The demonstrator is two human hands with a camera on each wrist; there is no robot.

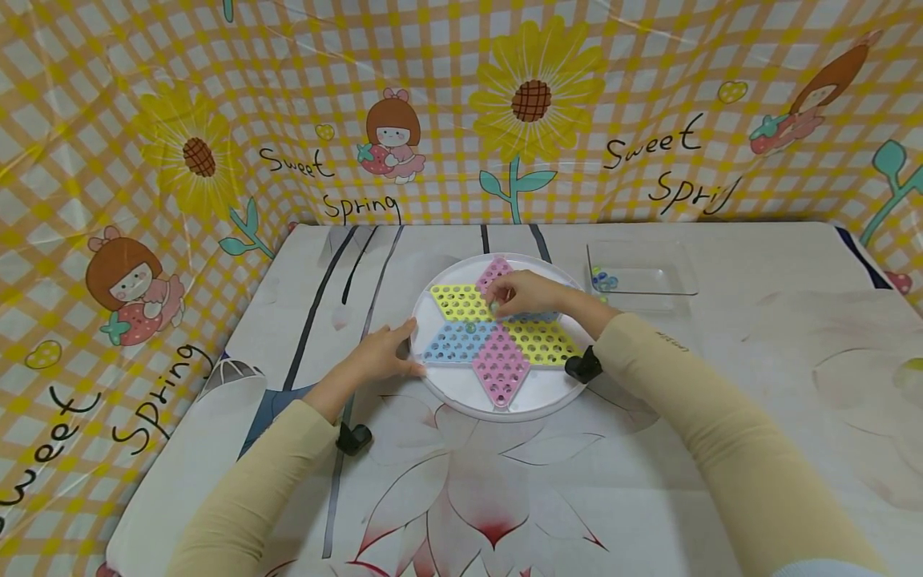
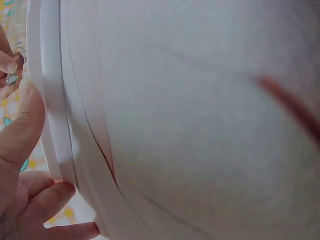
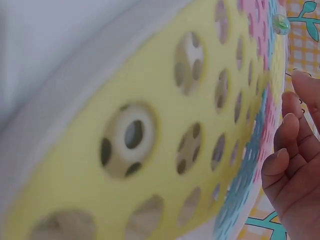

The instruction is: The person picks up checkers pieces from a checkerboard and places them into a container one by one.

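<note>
A round white Chinese checkers board (image 1: 461, 397) lies on the table, with a pink, yellow and blue star of holes. My left hand (image 1: 382, 353) is at its left rim, thumb and fingers spread and touching the edge. Over the star's middle, my right hand (image 1: 522, 292) pinches a clear glass marble (image 2: 12, 79) at its fingertips, seen at the upper left of the left wrist view. Another marble (image 1: 471, 328) sits on the near-left blue section, and shows at the upper right of the right wrist view (image 3: 281, 24).
A clear plastic box (image 1: 659, 280) stands at the back right, with several blue and green marbles (image 1: 604, 279) at its left end. A patterned curtain (image 1: 447, 144) hangs behind the table. At the left table edge are a white ribbed thing (image 1: 231, 373) and dark blue cloth (image 1: 270, 413).
</note>
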